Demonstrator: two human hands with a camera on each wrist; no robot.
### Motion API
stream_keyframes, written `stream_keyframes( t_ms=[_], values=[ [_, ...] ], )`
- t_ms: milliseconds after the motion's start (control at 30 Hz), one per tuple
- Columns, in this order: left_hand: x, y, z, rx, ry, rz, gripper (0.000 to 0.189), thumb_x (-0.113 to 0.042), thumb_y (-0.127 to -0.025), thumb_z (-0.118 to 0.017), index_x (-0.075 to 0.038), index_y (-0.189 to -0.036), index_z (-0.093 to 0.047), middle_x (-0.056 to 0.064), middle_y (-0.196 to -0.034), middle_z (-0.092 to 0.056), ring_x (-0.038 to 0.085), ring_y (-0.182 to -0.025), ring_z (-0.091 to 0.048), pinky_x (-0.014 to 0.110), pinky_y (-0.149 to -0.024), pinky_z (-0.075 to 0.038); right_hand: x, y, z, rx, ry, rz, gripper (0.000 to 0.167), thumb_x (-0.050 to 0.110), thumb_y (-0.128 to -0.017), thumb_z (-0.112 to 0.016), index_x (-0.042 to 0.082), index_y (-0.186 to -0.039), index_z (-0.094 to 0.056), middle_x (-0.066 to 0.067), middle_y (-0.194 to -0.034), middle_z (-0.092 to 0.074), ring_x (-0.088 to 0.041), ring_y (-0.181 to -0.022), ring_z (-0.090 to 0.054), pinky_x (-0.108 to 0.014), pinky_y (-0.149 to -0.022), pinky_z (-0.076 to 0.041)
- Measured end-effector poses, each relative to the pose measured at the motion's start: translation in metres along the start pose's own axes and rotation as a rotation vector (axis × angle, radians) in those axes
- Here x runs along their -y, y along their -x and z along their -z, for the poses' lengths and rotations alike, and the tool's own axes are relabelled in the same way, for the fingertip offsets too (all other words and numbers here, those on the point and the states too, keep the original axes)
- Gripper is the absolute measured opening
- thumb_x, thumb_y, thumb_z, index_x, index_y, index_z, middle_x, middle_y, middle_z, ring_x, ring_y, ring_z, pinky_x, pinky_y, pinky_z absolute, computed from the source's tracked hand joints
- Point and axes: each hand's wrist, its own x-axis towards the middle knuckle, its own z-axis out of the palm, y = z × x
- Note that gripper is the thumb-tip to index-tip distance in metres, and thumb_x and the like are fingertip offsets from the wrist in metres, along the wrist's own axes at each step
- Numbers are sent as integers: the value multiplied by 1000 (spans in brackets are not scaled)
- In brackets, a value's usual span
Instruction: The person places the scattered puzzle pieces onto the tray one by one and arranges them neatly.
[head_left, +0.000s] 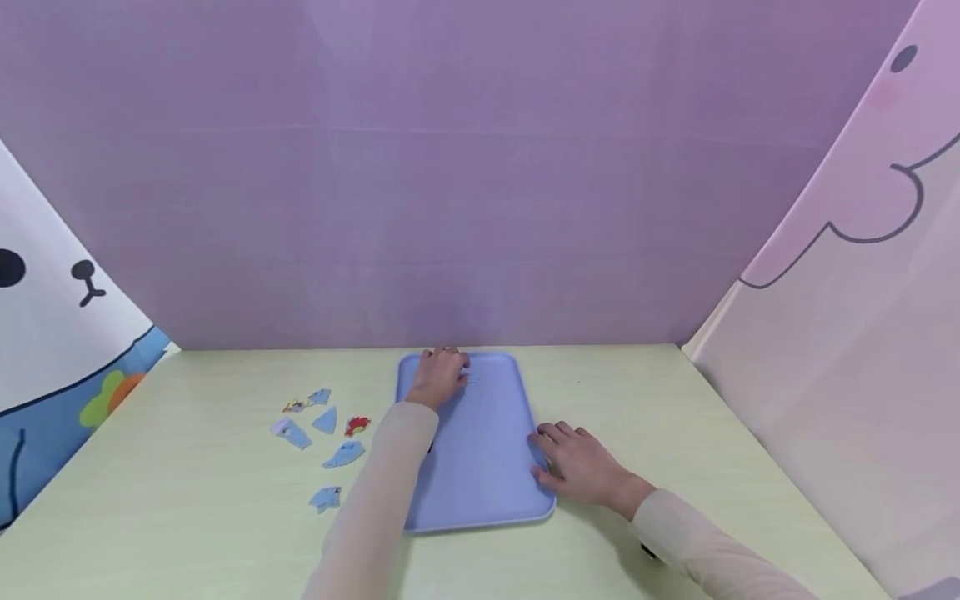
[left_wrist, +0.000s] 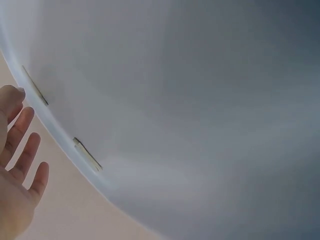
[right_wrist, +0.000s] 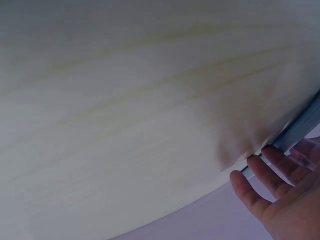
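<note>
A lilac-blue rectangular tray lies lengthwise on the pale yellow table. My left hand is over its far end, palm down. In the left wrist view, loosely extended fingers stand near the tray's edge, by a thin pale strip and another like it on the tray surface. At the tray's right long side, my right hand has its fingertips and thumb at the rim. The right wrist view shows these fingers lightly bent, nothing visible gripped between them.
Left of the tray lie several small flat cutouts: a red one, a yellow one and light-blue ones, the nearest blue cutout apart from the others. A purple wall rises behind the table; printed panels flank both sides.
</note>
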Motion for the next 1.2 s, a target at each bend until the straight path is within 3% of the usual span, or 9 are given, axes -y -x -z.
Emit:
stream_keyframes(
  t_ms=[333,600,933,1200],
  values=[
    [4,0,13,-2,10,-23,24,-22,-80,-69,-16,-104,-67,0,-102,-67,22,-99,-58,42,-88,-44,-1,0,1,4,-3,1,47,38,-86,-54,7,-122,-55,-11,-121,-56,-25,-107,-53,-42,-80,-48],
    [8,5,23,51,51,-52,25,-22,-81,-68,-14,-105,-67,1,-104,-66,23,-100,-57,44,-90,-43,-3,1,0,2,-17,-4,47,38,-86,-55,7,-122,-55,-12,-121,-56,-26,-108,-53,-43,-81,-48],
    [23,19,31,85,92,-86,25,-22,-81,-67,-13,-104,-66,2,-101,-65,23,-99,-55,46,-89,-41,-4,2,-2,-3,-30,-3,47,39,-86,-56,8,-121,-55,-11,-121,-56,-26,-109,-53,-43,-82,-47],
    [36,34,35,69,49,-137,24,-23,-81,-67,-14,-103,-66,3,-102,-66,25,-93,-57,47,-80,-44,-3,0,-2,-9,-42,-1,46,38,-86,-56,8,-122,-55,-11,-121,-56,-26,-110,-52,-44,-82,-47]
  ],
)
